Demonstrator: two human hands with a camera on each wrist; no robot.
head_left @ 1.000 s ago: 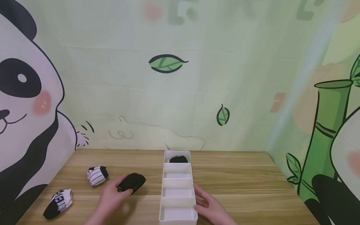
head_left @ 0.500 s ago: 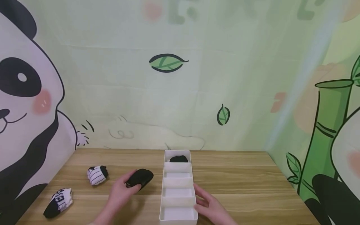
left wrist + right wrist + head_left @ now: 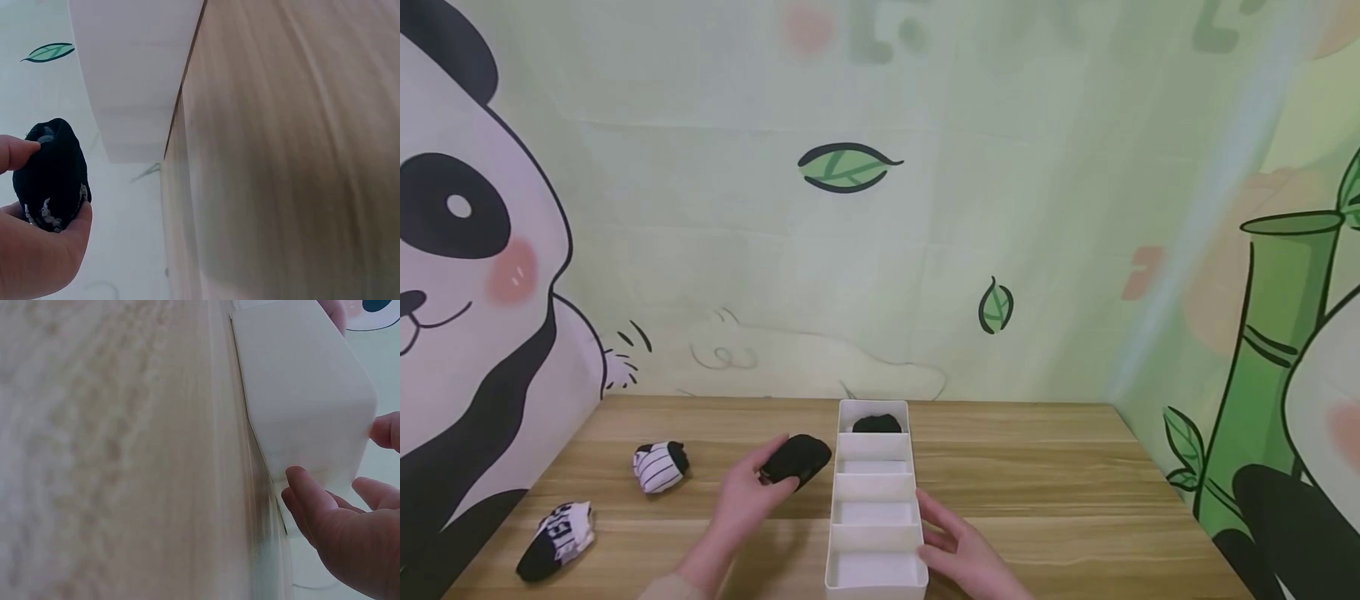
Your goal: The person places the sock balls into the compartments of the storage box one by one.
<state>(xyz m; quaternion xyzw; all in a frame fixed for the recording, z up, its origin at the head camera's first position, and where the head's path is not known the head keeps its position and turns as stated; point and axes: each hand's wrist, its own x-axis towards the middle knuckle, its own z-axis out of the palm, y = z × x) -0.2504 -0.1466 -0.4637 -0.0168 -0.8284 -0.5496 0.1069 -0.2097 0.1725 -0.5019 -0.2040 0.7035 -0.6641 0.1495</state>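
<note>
My left hand point(image 3: 745, 496) pinches a rolled black sock point(image 3: 797, 460) between thumb and fingers, raised over the table just left of the white divided box point(image 3: 876, 537). Pale marks on that sock point(image 3: 53, 172) show in the left wrist view. A dark rolled sock point(image 3: 877, 424) lies in the box's farthest compartment. The three nearer compartments hold nothing. Against the box's right wall rest the fingertips of my right hand point(image 3: 966, 550), its fingers loosely extended. In the right wrist view, the thumb point(image 3: 386, 431) is at the box's edge.
Left on the wooden table point(image 3: 1037, 483) lie two more rolled socks: a white one with dark stripes point(image 3: 659, 468) and, nearer, a black-and-white one with lettering point(image 3: 555, 542). A printed backdrop point(image 3: 737, 250) with pandas and bamboo rises behind and beside the table.
My left hand has carried the black sock rightward and slightly away from me, closer to the box. The right hand and the box have stayed put.
</note>
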